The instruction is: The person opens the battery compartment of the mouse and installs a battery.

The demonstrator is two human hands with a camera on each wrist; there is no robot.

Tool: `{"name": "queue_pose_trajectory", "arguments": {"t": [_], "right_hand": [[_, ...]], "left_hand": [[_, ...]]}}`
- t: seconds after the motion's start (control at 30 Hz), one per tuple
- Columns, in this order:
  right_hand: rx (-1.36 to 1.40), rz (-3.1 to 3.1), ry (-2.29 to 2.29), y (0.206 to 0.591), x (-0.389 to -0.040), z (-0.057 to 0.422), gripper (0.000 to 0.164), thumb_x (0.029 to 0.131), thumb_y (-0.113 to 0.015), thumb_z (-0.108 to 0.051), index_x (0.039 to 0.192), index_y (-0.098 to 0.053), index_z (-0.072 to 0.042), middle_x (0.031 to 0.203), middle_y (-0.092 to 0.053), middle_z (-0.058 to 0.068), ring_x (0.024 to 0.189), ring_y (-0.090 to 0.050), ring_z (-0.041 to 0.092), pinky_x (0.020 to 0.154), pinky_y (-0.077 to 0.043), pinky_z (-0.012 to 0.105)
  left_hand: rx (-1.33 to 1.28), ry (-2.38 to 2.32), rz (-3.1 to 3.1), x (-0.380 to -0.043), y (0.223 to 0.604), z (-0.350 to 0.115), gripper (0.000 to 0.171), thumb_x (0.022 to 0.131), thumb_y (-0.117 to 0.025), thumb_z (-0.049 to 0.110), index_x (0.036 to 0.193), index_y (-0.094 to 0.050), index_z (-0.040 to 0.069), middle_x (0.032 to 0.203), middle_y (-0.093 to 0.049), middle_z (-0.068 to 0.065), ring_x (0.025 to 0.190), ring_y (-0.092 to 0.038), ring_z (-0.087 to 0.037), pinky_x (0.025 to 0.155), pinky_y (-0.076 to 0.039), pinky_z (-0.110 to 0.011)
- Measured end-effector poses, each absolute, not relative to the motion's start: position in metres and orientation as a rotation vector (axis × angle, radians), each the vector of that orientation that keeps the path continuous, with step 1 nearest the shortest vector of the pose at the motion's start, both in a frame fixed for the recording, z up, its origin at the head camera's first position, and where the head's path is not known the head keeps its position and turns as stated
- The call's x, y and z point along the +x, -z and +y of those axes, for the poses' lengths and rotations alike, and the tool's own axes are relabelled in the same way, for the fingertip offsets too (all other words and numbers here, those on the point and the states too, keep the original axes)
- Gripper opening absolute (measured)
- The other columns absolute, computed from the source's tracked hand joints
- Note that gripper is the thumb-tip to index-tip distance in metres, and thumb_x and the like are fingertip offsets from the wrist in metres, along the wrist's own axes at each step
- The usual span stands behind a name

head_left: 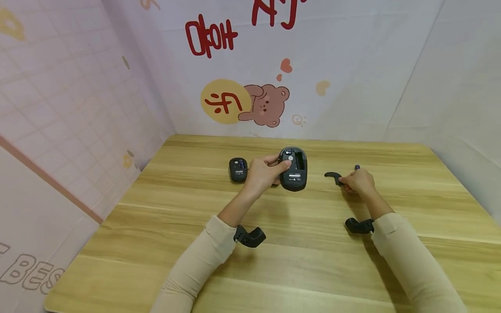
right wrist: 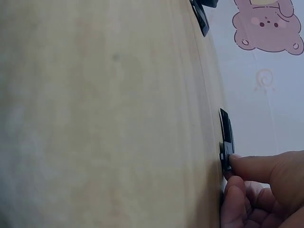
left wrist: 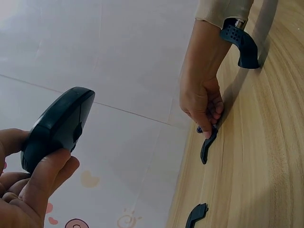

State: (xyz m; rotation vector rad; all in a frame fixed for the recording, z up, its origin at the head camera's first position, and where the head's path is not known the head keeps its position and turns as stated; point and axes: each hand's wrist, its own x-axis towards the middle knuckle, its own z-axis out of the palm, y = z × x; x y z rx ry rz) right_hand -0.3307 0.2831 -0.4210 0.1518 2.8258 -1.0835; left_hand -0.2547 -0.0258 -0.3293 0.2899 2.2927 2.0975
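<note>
My left hand (head_left: 263, 174) grips a black computer mouse (head_left: 294, 176) with its underside facing up, thumb across the base. The battery slot in that base is uncovered and looks dark inside. On the right, thumb and fingers of my right hand (head_left: 358, 181) pinch one end of a thin, curved black battery cover (head_left: 332, 175) at the tabletop. A small blue battery (head_left: 357, 167) shows just beyond this hand; whether the fingers touch it I cannot tell. The left wrist view shows the cover (left wrist: 207, 148) below the right fingertips.
A second black mouse (head_left: 238, 169) lies underside up left of my left hand, blue batteries in its slot. Another black cover (left wrist: 196, 215) lies on the wooden table (head_left: 305, 261); in the head view my left hand partly hides it. A printed wall cloth (head_left: 344, 65) stands behind.
</note>
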Motion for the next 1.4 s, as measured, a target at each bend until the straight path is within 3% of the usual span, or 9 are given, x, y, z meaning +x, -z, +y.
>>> {"name": "queue_pose_trajectory", "arguments": {"t": [0.33,0.53,0.63,0.77,0.87,1.0,1.1,1.23,1.4], "right_hand": [[0.25,2.693,1.277,0.414,-0.327,0.283,0.03,0.088,-0.063,-0.02,0.075,-0.069,0.006,0.054,-0.061,0.0,0.05,-0.06,0.011,0.051,-0.053,0.023],[0.209,2.705,1.406,0.39,-0.331,0.297,0.041,0.093,-0.055,-0.024,0.103,-0.061,0.016,0.064,-0.063,0.001,0.057,-0.062,0.009,0.061,-0.056,0.027],[0.084,2.762,1.334,0.376,-0.338,0.304,0.045,0.096,-0.05,-0.022,0.116,-0.053,0.019,0.079,-0.064,0.009,0.066,-0.062,0.013,0.066,-0.056,0.028],[-0.087,2.807,1.09,0.366,-0.348,0.312,0.044,0.097,-0.048,-0.019,0.121,-0.048,0.018,0.106,-0.055,0.032,0.089,-0.059,0.037,0.078,-0.054,0.04],[-0.16,2.828,0.863,0.367,-0.354,0.319,0.046,0.096,-0.048,-0.019,0.123,-0.045,0.018,0.116,-0.049,0.037,0.097,-0.055,0.046,0.079,-0.051,0.048],[-0.192,2.849,0.628,0.377,-0.36,0.327,0.05,0.094,-0.05,-0.02,0.121,-0.044,0.022,0.106,-0.055,0.036,0.086,-0.06,0.043,0.073,-0.052,0.048],[-0.194,2.879,0.525,0.386,-0.362,0.33,0.051,0.093,-0.051,-0.02,0.118,-0.045,0.024,0.106,-0.055,0.036,0.09,-0.056,0.046,0.077,-0.048,0.051],[-0.171,2.918,0.502,0.394,-0.363,0.329,0.051,0.091,-0.053,-0.019,0.116,-0.045,0.024,0.115,-0.048,0.038,0.103,-0.045,0.054,0.085,-0.041,0.058],[-0.139,2.926,0.537,0.396,-0.364,0.325,0.05,0.089,-0.056,-0.016,0.118,-0.045,0.023,0.116,-0.048,0.038,0.103,-0.044,0.054,0.088,-0.039,0.059]], "left_hand": [[0.295,-2.078,2.298,-0.25,0.33,-0.026,0.045,0.084,-0.07,0.02,0.124,-0.059,0.005,0.1,-0.068,-0.01,0.067,-0.067,-0.015,0.053,-0.056,-0.027],[0.285,-2.06,2.334,-0.251,0.329,-0.028,0.045,0.083,-0.071,0.022,0.124,-0.059,0.007,0.101,-0.068,-0.009,0.063,-0.066,-0.013,0.05,-0.053,-0.022],[0.288,-2.063,2.328,-0.251,0.329,-0.028,0.045,0.084,-0.071,0.022,0.124,-0.059,0.006,0.101,-0.068,-0.009,0.064,-0.067,-0.014,0.05,-0.054,-0.023],[0.295,-2.086,2.274,-0.253,0.331,-0.027,0.044,0.084,-0.07,0.019,0.125,-0.058,0.006,0.102,-0.067,-0.01,0.071,-0.068,-0.016,0.055,-0.056,-0.026],[0.302,-2.119,2.213,-0.253,0.332,-0.026,0.044,0.085,-0.069,0.016,0.125,-0.057,0.004,0.103,-0.067,-0.011,0.076,-0.068,-0.018,0.06,-0.056,-0.029],[0.321,-2.148,2.154,-0.253,0.334,-0.026,0.044,0.085,-0.069,0.014,0.126,-0.057,0.004,0.105,-0.066,-0.014,0.079,-0.068,-0.021,0.065,-0.056,-0.033],[0.336,-2.15,2.138,-0.254,0.335,-0.026,0.044,0.085,-0.068,0.013,0.126,-0.056,0.004,0.106,-0.065,-0.014,0.08,-0.068,-0.021,0.067,-0.056,-0.036],[0.318,-2.134,2.18,-0.253,0.335,-0.028,0.044,0.085,-0.069,0.015,0.126,-0.056,0.004,0.104,-0.066,-0.013,0.078,-0.068,-0.02,0.064,-0.057,-0.032],[0.288,-2.109,2.225,-0.253,0.333,-0.031,0.046,0.085,-0.069,0.017,0.127,-0.056,0.004,0.103,-0.067,-0.011,0.076,-0.068,-0.018,0.06,-0.056,-0.028]]}}
